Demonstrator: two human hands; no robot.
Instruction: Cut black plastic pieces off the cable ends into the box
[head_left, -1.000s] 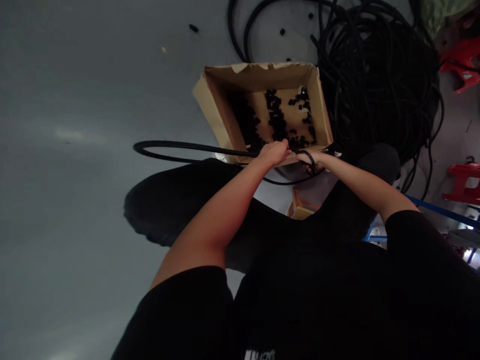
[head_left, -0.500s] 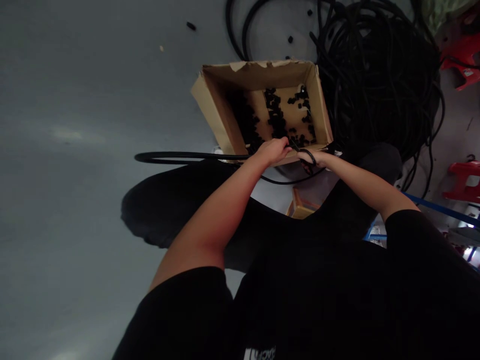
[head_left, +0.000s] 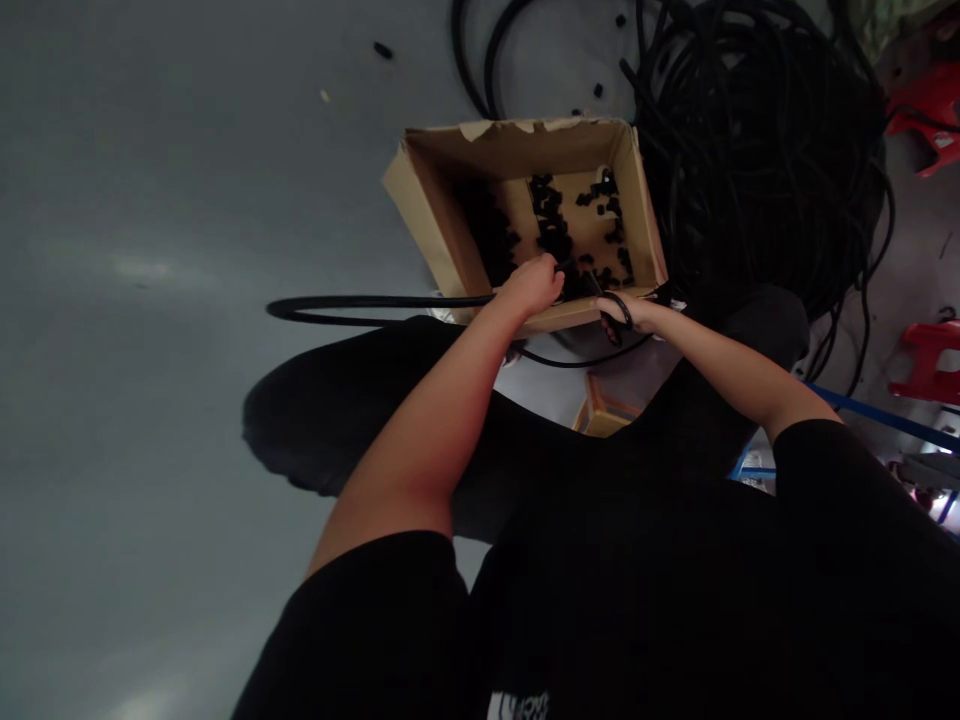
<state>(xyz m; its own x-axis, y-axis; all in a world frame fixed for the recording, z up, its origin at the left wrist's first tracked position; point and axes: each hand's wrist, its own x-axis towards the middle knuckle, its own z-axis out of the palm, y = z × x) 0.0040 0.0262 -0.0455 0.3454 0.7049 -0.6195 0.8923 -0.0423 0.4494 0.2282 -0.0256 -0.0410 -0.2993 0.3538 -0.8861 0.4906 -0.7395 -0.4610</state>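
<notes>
Left hand (head_left: pixel 537 285): grip closed round a black tube (head_left: pixel 375 301) close to its end, presumably to steady the short tip; the tube's loop extends left of this grip.

Right hand (head_left: pixel 636 312): grip curled about the handles of black-handled scissors (head_left: pixel 621 303), blades pointing toward the left grip, near the tip (touching or apart, cannot tell).

Cardboard box (head_left: pixel 555 148): open, beneath and ahead of both grips, seemingly placed for easy reach.

Short black pieces (head_left: pixel 551 215): inside it, ahead of the grips.

Tangled black tubing (head_left: pixel 765 160): heap, ahead and right of the right grip.
</notes>
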